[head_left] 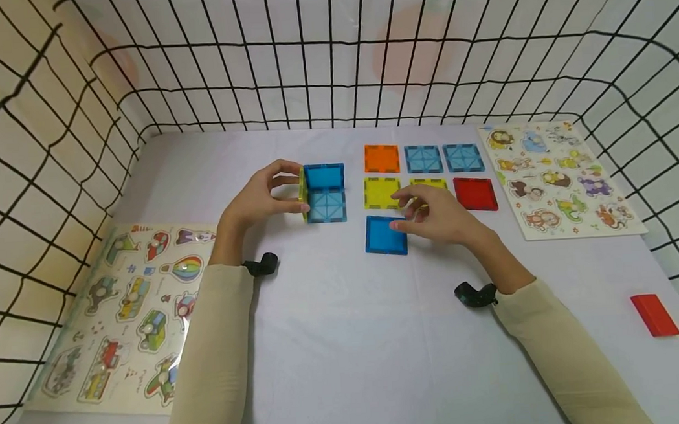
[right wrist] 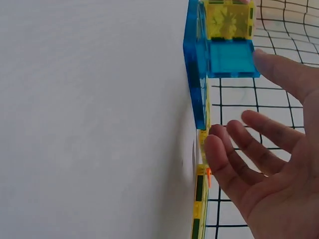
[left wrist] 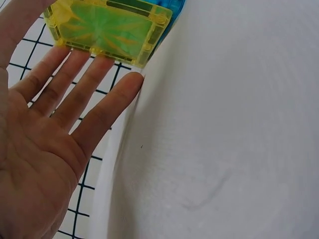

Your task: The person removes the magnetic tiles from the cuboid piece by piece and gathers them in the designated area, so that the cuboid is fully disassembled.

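In the head view my left hand [head_left: 265,190] holds an upright yellow magnetic tile [left wrist: 107,30], thumb at its near edge and fingers at its far edge. This tile stands along the left side of a flat light-blue tile [head_left: 326,205]. A blue tile [head_left: 324,176] stands upright at the back of that flat one. My right hand [head_left: 436,216] hovers with loosely bent fingers and nothing gripped. Its thumb is over a flat blue tile [head_left: 384,238]; whether it touches is unclear. Under the fingers lie a yellow tile [head_left: 378,193] and a second, partly hidden yellow tile [head_left: 431,183].
Behind lie an orange tile [head_left: 381,159] and two light-blue tiles [head_left: 424,159]. A red tile [head_left: 475,194] lies right of the hand. Sticker boards [head_left: 571,181] flank both sides. A red block [head_left: 655,314] sits far right. Black wire mesh [head_left: 330,63] surrounds the table.
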{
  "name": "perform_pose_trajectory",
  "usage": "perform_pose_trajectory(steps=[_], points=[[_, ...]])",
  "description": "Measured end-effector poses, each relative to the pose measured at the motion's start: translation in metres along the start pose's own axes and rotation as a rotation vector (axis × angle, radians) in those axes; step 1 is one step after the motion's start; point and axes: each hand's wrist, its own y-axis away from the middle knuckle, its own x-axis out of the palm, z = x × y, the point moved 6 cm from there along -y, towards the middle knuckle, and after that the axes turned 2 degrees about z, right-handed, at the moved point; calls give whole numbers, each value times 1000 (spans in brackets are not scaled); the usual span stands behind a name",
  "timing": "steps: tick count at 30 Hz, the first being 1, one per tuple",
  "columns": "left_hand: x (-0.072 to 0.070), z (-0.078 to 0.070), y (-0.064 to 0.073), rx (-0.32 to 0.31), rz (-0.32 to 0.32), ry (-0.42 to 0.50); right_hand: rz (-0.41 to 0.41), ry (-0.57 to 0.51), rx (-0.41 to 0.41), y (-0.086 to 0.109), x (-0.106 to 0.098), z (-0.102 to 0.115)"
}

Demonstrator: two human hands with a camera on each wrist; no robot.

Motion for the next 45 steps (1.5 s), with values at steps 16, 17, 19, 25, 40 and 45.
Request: perform_pose_trajectory(steps=[16, 17, 19, 25, 40, 45], points=[[8, -27, 10, 16, 93, 44, -120, -215, -111, -50, 1, 25], [8, -23, 7, 17, 96, 47, -121, -226, -120, -53, 3, 26], [8, -17, 3, 21, 103, 52, -124, -246, -131, -57, 5, 28], [8, -9, 0, 41, 98, 67, -130, -261, -147, -67, 12, 31], [7, -9, 2, 51, 98, 63, -145, -288, -156, -78, 21, 42], [7, -9, 1, 49, 98, 58, -141, -293, -134, -81, 26, 42]])
